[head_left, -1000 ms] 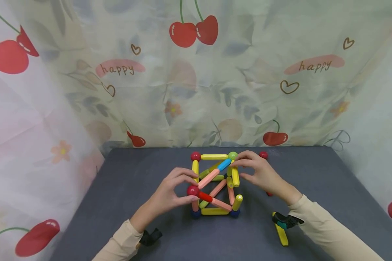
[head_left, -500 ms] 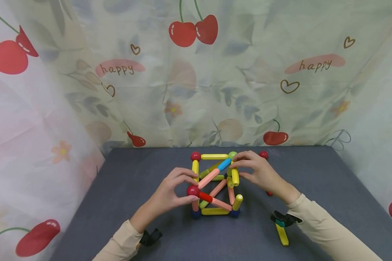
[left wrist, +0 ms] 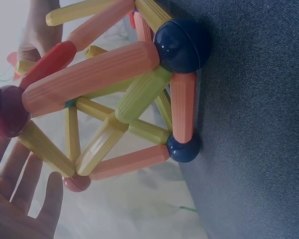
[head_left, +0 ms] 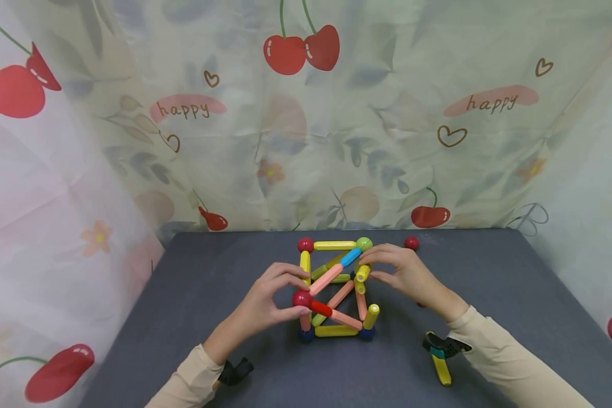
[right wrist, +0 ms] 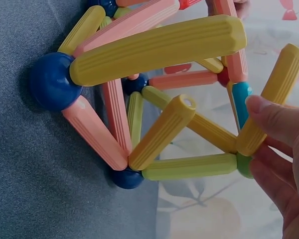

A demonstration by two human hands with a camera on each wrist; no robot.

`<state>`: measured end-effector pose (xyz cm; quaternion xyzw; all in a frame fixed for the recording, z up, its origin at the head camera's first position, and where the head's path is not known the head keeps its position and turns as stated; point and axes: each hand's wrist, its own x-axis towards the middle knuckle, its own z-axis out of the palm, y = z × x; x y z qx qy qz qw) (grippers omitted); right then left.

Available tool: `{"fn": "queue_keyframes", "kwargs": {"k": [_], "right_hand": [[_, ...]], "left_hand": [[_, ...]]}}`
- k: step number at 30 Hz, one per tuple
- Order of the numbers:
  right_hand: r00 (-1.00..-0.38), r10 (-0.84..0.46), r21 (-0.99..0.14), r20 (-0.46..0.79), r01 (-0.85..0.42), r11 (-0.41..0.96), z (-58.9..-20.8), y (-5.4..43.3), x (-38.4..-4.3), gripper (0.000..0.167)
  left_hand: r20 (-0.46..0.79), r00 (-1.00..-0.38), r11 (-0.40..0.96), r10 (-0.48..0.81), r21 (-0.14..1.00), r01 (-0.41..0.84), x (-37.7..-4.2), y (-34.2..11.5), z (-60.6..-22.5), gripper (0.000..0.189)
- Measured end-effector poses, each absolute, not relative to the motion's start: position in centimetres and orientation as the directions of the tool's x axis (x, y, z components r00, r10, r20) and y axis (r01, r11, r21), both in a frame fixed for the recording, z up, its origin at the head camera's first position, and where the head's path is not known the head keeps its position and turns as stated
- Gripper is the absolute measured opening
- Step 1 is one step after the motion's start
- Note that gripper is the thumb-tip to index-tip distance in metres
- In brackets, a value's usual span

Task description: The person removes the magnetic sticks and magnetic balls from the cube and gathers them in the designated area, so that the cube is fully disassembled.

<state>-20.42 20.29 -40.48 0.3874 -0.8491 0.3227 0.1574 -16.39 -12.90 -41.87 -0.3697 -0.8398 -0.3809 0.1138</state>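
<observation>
While the left hand point(head_left: 270, 292) hasn't budged since the earlier frames, the right hand point(head_left: 407, 275) is where stuff changed. Left to right: left hand has the front red ball point(head_left: 301, 298) pinched between thumb and fingers, at the upper front left corner of the frame point(head_left: 341, 294). That frame is all sticks and balls, standing mid-worktop point(head_left: 224, 255), same spot as before. Up top at the rear, the back red ball point(head_left: 305, 244) has a yellow bar point(head_left: 335, 245) going across to the green ball point(head_left: 364, 243). A pink stick point(head_left: 326, 280) runs from the front red ball to a blue stick point(head_left: 350, 258), which leads up to the green ball. Down front on the right, a yellow post point(head_left: 371, 316) leans slightly on a blue ball point(head_left: 367, 333). Right hand is clamped on the held stick point(head_left: 363, 273). Half a second ago its long side showed; now its near end points toward the head camera, and the hand sits a bit lower. Other end's right by the green ball, can't tell if touching. Further right, the far red ball point(head_left: 411, 243) and loose stick point(head_left: 443, 374) haven't moved.
</observation>
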Motion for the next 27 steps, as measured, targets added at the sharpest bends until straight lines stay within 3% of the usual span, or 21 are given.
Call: {"fn": "queue_keyframes", "kwargs": {"k": [16,27], "right_hand": [[-0.647,-0.544,-0.434,0.534,-0.762,0.481,-39.81,20.52,-19.86,0.041],[-0.645,-0.565,-0.443,0.514,-0.764,0.469,-39.71,20.83,-19.54,0.056]], "left_hand": [[0.463,-0.709,0.444,0.531,0.56,0.699,-16.44,-12.91,-42.01,0.034],[0.474,-0.7,0.436,0.534,0.556,0.708,-16.39,-12.95,-42.01,0.033]]}}
